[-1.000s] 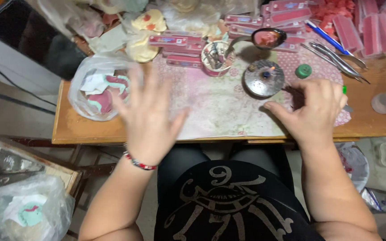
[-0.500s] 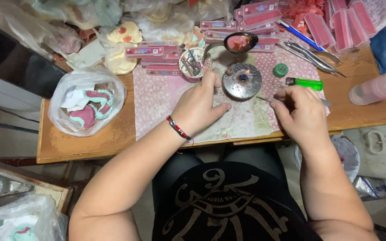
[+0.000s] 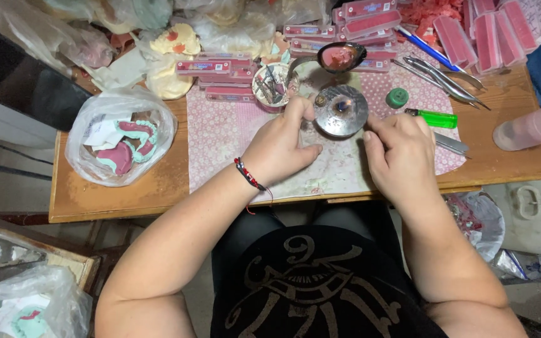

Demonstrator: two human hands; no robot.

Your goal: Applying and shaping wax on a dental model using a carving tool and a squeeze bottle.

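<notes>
Pink boxes: flat, oblong pink boxes (image 3: 223, 67) lay stacked at the back of the wooden table (image 3: 120, 194); more stood upright at the far right corner (image 3: 486, 31).
Bag: a clear plastic bag (image 3: 120, 134) sat at the table's left, holding pink-and-teal moulded pieces and a white paper slip.
Mat: a pink patterned mat (image 3: 220, 138) covered the table's middle.
Left hand: the left hand (image 3: 280, 147) rested on the mat, fingers curled loosely, thumb and forefinger up against the left rim of the round metal burner (image 3: 340, 111); whether it pinched anything could not be told. A red-and-black bead bracelet (image 3: 248, 175) circled the wrist.
Right hand: the right hand (image 3: 402, 150) lay just right of the burner, fingers folded in — what they held, if anything, was hidden.
Burner: centre of the mat, between both hands, a small flame at its middle.
Cup: a small round cup (image 3: 272, 84) behind the left hand held thin metal tools.
Ladle: a dark ladle (image 3: 339, 57) behind the burner held pink material.
Lighter: a green lighter (image 3: 433, 117) lay just beyond the right hand.
Other tools: metal tweezers (image 3: 443, 76), a blue pen (image 3: 424, 47) — both at back right.
</notes>
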